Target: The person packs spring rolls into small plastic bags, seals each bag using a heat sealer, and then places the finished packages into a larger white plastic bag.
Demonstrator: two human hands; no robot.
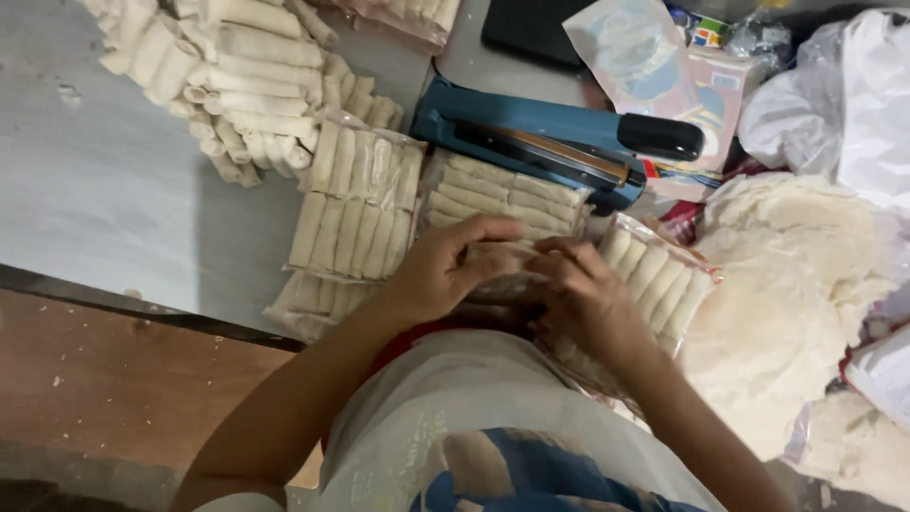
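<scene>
Right now I see my left hand point(436, 270) and right hand point(578, 294), each grip closed on a bag of rolls point(498, 270) at frame centre (blue sealer point(540, 142) just above) on the grey surface point(104, 199).

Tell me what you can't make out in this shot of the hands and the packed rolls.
- Head view: the pack under the left hand and right hand is mostly covered by them, so its contents and seal are unclear.
- Pile of loose rolls: cut off by the top edge.
- Blue heat sealer: its front end hidden behind the bagged rolls.
</scene>
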